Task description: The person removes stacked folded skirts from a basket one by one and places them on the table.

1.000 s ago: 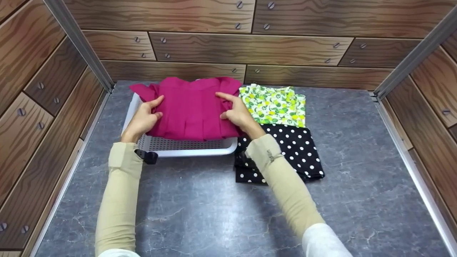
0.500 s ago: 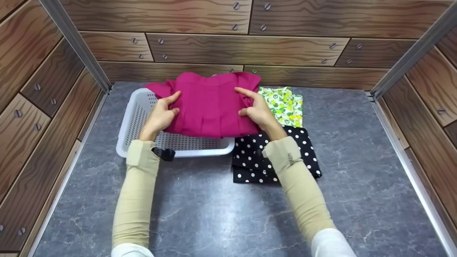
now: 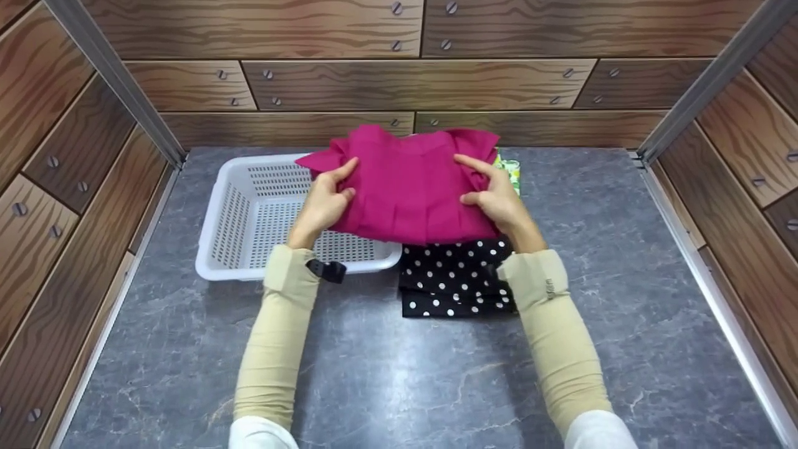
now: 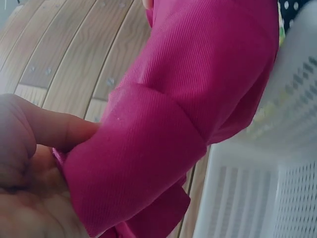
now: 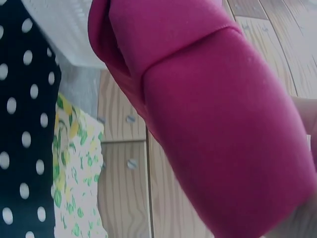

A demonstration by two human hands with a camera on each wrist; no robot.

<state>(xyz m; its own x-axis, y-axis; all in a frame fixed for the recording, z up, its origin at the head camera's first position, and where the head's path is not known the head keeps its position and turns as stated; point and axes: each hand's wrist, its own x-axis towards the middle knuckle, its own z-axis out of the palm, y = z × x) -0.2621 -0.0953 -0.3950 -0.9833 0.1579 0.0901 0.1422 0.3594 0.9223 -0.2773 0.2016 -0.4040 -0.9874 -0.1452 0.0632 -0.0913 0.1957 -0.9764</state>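
A folded magenta garment (image 3: 411,187) with pleats is held up in the air between both hands. At its left end my left hand (image 3: 323,198) pinches it, thumb and fingers on the cloth. My right hand (image 3: 499,196) grips the right end the same way, index finger stretched along the top. Underneath the garment's left part lies the right side of a white perforated basket (image 3: 237,274). Its right part hangs over a black cloth with white dots (image 3: 449,277) and a green-and-yellow lemon print cloth (image 3: 511,176), which it mostly hides. In the left wrist view the garment's rolled end (image 4: 143,148) shows close up.
Grey marbled tabletop (image 3: 386,386) spreads in front of the basket and cloths. Wood-patterned panels (image 3: 411,84) close off the back and both sides, with metal posts (image 3: 118,81) in the corners.
Both hands have carried the magenta garment to the right, from over the basket to over the dotted and lemon print cloths. More of the basket's inside shows now.
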